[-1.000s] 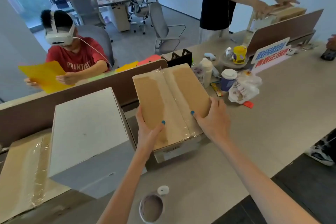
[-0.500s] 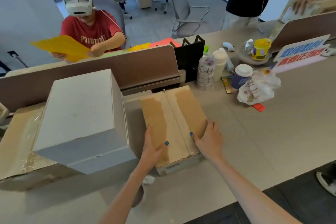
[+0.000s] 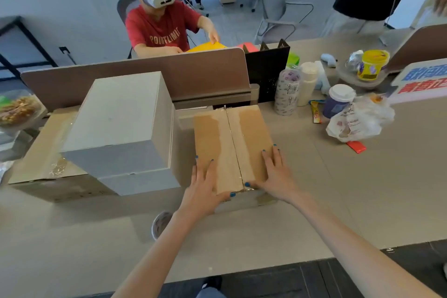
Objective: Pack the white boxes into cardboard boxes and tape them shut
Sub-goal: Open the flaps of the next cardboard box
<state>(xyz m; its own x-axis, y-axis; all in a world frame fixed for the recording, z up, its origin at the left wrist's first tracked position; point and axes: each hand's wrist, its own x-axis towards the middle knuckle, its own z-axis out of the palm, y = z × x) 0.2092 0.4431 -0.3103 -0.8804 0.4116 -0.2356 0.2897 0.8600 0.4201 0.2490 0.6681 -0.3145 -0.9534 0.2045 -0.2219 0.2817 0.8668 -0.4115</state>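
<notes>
A taped-shut cardboard box (image 3: 251, 128) lies on the table in front of me, a tape strip running along its top seam. My left hand (image 3: 205, 185) lies on its near left part, fingers spread, thumb at the near edge. Pressed on the near right part is my right hand (image 3: 275, 173), thumb by the seam. To the left, a large white box (image 3: 121, 123) stands on a second, flatter taped cardboard box (image 3: 41, 155). A tape roll (image 3: 160, 224) lies on the table, partly hidden under my left forearm.
A brown divider (image 3: 193, 72) runs behind the boxes; a person with a headset sits beyond it. At the right stand stacked tape rolls (image 3: 287, 92), a white bottle (image 3: 307, 82), a paper cup (image 3: 338, 100), a plastic bag (image 3: 358, 121) and a sign (image 3: 423, 80). A food bowl (image 3: 17, 109) sits far left.
The cardboard box, held up a second ago, has come down onto the table next to the white box. Both hands have slid from its sides onto its top near edge.
</notes>
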